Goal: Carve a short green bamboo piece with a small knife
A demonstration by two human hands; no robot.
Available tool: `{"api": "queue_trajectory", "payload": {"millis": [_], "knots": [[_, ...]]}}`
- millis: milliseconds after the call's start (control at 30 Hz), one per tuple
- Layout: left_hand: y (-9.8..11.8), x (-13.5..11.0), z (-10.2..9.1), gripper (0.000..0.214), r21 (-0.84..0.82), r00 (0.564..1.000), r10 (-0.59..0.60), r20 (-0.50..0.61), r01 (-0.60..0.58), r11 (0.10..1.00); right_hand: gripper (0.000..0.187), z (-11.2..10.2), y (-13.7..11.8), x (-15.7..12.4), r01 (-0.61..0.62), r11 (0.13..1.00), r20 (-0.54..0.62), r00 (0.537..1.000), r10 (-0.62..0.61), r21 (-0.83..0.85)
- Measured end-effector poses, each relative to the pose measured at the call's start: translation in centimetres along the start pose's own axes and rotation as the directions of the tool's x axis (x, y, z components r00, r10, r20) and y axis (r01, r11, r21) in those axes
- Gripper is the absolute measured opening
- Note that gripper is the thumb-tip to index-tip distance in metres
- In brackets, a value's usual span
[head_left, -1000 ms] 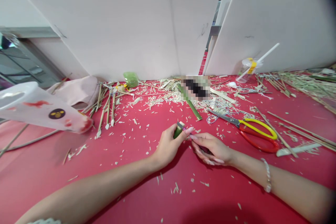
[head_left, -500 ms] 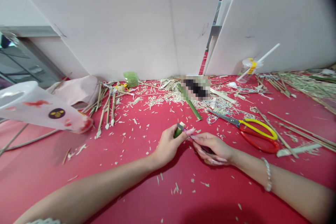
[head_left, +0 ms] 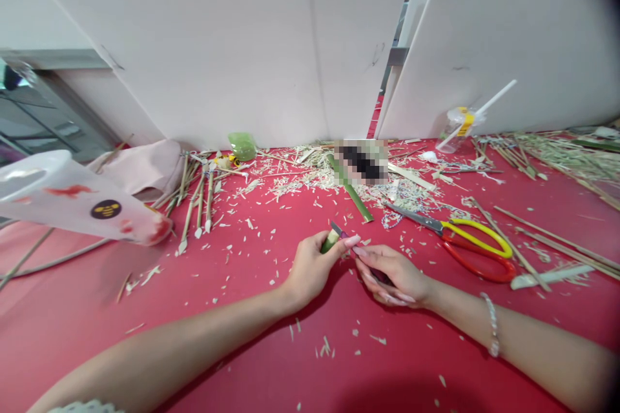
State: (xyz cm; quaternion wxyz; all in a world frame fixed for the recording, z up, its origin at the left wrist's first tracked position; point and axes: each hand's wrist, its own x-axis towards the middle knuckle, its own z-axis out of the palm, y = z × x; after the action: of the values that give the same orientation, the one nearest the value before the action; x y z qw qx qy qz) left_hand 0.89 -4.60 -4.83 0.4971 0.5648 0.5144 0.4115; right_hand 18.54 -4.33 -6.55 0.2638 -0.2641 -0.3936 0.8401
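My left hand (head_left: 310,269) grips a short green bamboo piece (head_left: 329,242) between thumb and fingers, its pale cut end showing. My right hand (head_left: 393,274) is shut around a small knife (head_left: 345,233) with a dark handle, mostly hidden by my fingers. The narrow blade lies against the top end of the bamboo piece. Both hands are close together, their fingertips nearly meeting above the red table top (head_left: 194,348), which is strewn with pale shavings.
Red-and-yellow-handled scissors (head_left: 477,248) lie right of my hands, beside a long green bamboo strip (head_left: 349,188) and loose sticks (head_left: 542,239). Further left are pointed bamboo sticks (head_left: 198,206) and a white plastic bag (head_left: 72,203). White boards (head_left: 217,45) stand along the back.
The knife blade has shifted at the bamboo's end, and more of the pale cut end now shows. My hands otherwise stay in nearly the same place.
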Motion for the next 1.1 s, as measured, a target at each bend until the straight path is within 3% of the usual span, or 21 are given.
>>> {"api": "queue_trajectory", "payload": {"millis": [200,600,867,1100], "knots": [[0.02,-0.1,0.01,0.05,0.046,0.999,0.032,-0.004,-0.032,0.998,0.043,0.1,0.16,0.05,-0.002,1.0,-0.01,1.0,0.001,-0.003],[-0.02,-0.27,0.09,0.044,-0.046,1.0,0.023,0.013,-0.023,0.999,0.043,-0.08,0.27,0.21,-0.006,1.0,0.01,1.0,0.006,0.013],[-0.18,-0.16,0.0,0.041,-0.005,0.998,0.06,-0.013,-0.06,0.998,0.041,0.38,0.09,0.08,0.059,0.995,-0.087,0.995,-0.052,0.076],[-0.48,-0.23,-0.29,0.032,-0.007,0.994,0.05,0.096,-0.049,0.999,0.038,0.21,0.12,0.24,0.078,0.993,-0.104,0.992,-0.069,0.089]]}}
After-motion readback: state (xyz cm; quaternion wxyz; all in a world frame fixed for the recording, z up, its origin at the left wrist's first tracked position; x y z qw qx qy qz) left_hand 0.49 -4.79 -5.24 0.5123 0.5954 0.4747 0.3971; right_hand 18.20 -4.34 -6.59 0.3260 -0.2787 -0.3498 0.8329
